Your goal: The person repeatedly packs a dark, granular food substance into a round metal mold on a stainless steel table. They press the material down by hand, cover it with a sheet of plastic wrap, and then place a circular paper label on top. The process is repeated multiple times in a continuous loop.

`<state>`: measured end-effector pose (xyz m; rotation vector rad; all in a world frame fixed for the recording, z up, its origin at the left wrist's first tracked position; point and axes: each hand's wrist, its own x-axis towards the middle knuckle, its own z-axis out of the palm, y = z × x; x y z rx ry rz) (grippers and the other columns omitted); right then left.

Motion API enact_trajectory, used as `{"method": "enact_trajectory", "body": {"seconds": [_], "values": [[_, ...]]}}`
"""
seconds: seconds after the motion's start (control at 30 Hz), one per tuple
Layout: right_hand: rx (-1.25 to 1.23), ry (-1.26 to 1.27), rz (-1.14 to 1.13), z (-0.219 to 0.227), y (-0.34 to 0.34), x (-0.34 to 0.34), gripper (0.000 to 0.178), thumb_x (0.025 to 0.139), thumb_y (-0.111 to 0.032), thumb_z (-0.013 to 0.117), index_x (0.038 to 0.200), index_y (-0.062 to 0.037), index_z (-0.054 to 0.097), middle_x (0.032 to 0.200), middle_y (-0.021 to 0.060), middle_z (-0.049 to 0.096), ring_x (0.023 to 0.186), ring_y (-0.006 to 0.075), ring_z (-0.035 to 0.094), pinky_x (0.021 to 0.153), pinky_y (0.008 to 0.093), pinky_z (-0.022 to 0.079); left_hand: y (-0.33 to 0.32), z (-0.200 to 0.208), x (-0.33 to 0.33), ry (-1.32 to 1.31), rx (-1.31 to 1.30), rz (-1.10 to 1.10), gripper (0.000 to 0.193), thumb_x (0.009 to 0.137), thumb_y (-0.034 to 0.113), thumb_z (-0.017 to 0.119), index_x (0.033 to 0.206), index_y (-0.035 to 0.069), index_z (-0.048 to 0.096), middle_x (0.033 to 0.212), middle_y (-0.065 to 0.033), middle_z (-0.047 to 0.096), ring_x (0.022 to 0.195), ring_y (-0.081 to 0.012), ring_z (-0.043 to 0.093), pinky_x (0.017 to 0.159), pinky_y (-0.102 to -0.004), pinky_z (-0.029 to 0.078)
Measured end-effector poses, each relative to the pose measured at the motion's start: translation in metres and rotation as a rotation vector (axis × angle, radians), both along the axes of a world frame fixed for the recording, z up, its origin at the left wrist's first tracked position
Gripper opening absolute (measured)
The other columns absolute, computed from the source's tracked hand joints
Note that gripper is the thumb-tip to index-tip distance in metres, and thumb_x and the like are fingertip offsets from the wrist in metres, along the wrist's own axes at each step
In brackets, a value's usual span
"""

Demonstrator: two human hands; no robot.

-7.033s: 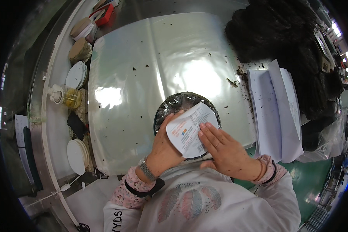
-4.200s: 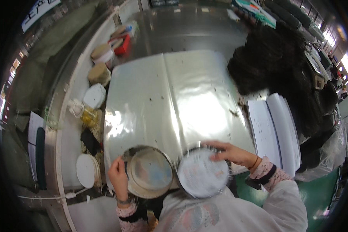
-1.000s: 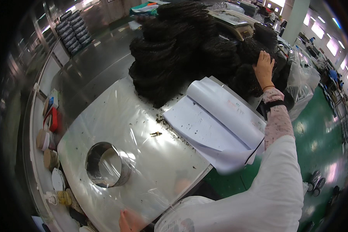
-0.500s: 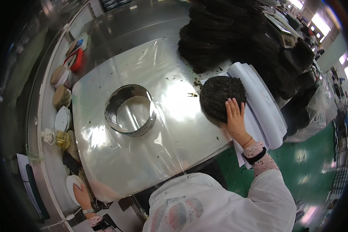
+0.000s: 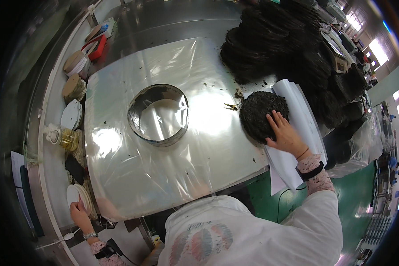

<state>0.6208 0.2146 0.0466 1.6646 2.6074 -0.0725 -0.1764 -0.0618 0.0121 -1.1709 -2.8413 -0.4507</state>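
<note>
My right hand (image 5: 287, 134) lies over the right edge of a round, rough black cake (image 5: 260, 114) of flaky material, fingers spread and stretched on it. The cake rests partly on white paper sheets (image 5: 292, 165). My left hand (image 5: 80, 217) is at the near left, its fingertips pinched at the edge of a round white disc (image 5: 74, 198) that leans against a stack of cream discs (image 5: 85, 199). Between my hands, a metal ring (image 5: 158, 141) stands on the film-covered metal work surface (image 5: 133, 186).
A large heap of layered black material (image 5: 275, 44) fills the back right. Along the left ledge stand several disc stacks (image 5: 73, 87), a red holder (image 5: 97, 48) and a bottle of yellow liquid (image 5: 68, 139). Dark crumbs lie on the film near the cake.
My left hand has shifted its fingers to the disc's near edge. My right hand still rests on the black cake, its fingers turned more to the left. The whole view has shifted a little.
</note>
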Motion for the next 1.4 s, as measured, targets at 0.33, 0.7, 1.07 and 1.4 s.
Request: {"method": "enact_trajectory", "body": {"seconds": [0.33,0.7,1.07,1.4], "values": [[0.195,0.047,-0.054,-0.033,-0.014,-0.015,0.083,0.084,-0.011,0.064,0.154,0.0118,0.027,0.159,0.0332,0.032,0.148,0.0484,0.033,0.123,0.0564,0.027,-0.024,0.01,-0.042,0.004,0.123,-0.078,0.025,0.103,0.022,0.064,0.096,-0.002,0.065,0.087,-0.0134,0.067,0.079,-0.0265,0.062,0.076,-0.0389,0.05],[0.636,0.206,-0.004,0.074,0.007,-0.066,0.078,0.074,0.019,0.05,0.151,0.0057,0.04,0.149,0.0256,0.05,0.139,0.0446,0.049,0.119,0.0504,0.038,0.254,0.052,0.268,0.056,0.493,-1.17,0.027,0.079,0.003,0.069,0.106,-0.001,0.07,0.114,-0.0151,0.072,0.105,-0.0323,0.07,0.09,-0.0402,0.058],[0.48,0.51,0.711,0.038,0.067,-0.28,0.061,0.086,0.002,0.054,0.145,0.0113,0.043,0.151,0.0295,0.045,0.147,0.0459,0.038,0.122,0.0637,0.024,0.246,0.051,0.301,-0.068,0.616,-1.21,0.008,0.092,0.01,0.068,0.092,0.002,0.071,0.096,-0.012,0.073,0.081,-0.0295,0.072,0.07,-0.0376,0.059],[-0.374,0.498,0.52,0.073,0.124,-0.286,0.097,0.081,-0.034,0.085,0.155,0.005,0.034,0.156,0.0267,0.031,0.137,0.0421,0.048,0.109,0.0427,0.049,0.306,0.083,0.263,-0.186,-0.048,-1.017,0.13,0.071,0.052,0.09,0.153,-0.018,0.018,0.148,-0.0355,0.035,0.128,-0.046,0.053,0.111,-0.0438,0.046]]}}
